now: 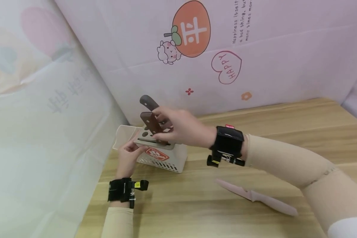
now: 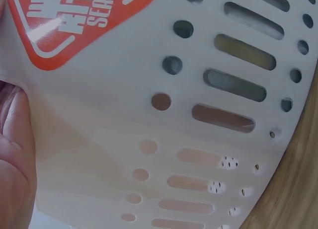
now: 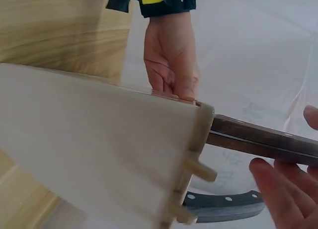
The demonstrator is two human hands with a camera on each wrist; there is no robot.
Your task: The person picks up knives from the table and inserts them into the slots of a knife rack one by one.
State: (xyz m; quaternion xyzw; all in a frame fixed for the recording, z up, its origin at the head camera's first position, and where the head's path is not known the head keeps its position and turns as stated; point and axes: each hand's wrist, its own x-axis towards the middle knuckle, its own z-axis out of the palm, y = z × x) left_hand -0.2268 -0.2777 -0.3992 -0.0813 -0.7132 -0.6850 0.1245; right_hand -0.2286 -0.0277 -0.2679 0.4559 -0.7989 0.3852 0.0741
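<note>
A beige knife block (image 1: 179, 155) with a red label and slotted sides stands on the table. My left hand (image 1: 128, 157) holds its left front corner, thumb on the front near the top edge. A knife with a brown wooden handle (image 1: 150, 123) sits in the block's top, its blade hidden inside. My right hand (image 1: 178, 127) has thumb and fingers around that handle; in the right wrist view the fingertips (image 3: 266, 172) are right at its underside. A knife with a black handle (image 3: 226, 206) also stands in the block, just behind.
A pink knife (image 1: 257, 196) lies on the wooden table (image 1: 193, 211), right of the block and below the right forearm. A translucent beige bin (image 1: 125, 134) adjoins the block's left side. Printed cloth walls (image 1: 131, 49) close off the back and left.
</note>
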